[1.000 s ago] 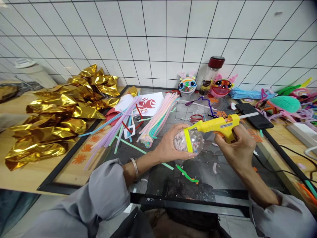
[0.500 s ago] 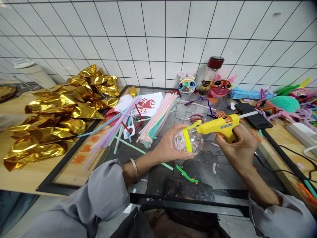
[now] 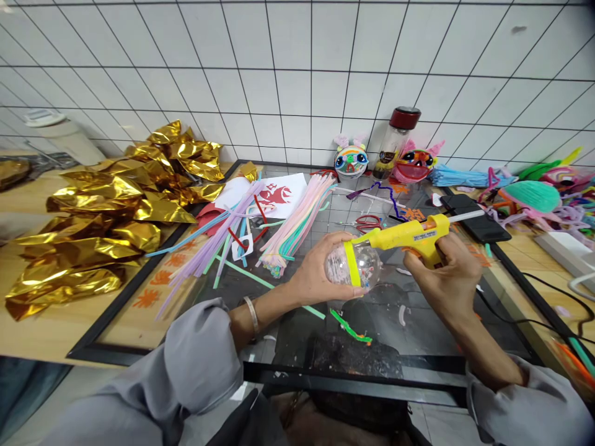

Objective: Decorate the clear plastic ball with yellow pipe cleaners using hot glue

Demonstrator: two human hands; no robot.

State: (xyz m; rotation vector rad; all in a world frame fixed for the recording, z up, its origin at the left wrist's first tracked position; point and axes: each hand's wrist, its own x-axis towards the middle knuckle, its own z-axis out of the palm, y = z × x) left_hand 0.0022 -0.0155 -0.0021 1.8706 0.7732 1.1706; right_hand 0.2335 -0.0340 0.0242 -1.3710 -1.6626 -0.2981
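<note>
My left hand [image 3: 320, 269] is closed around a clear plastic ball [image 3: 369, 267], thumb below and fingers above. A yellow pipe cleaner strip [image 3: 352, 263] runs around the ball's middle. In my right hand [image 3: 449, 272] is a yellow glue gun [image 3: 409, 238], held by its handle with a white glue stick [image 3: 467, 215] jutting from the back. The gun's nozzle points left and meets the ball's top near the yellow strip; whether it touches is hard to tell. A short green pipe cleaner [image 3: 351, 327] lies on the tabletop below the ball.
Bundled pastel pipe cleaners [image 3: 300, 226] and gold foil [image 3: 111, 210] lie to the left. Red-handled scissors [image 3: 368, 223] rest behind the ball. Two decorated animal-face balls, one being white [image 3: 351, 162], and a bottle [image 3: 395, 142] stand by the wall. A black phone [image 3: 476, 217] and cable [image 3: 511, 317] are right.
The yellow strip's raised end now lies lower, against the ball under the nozzle. Both hands stay in nearly the same place.
</note>
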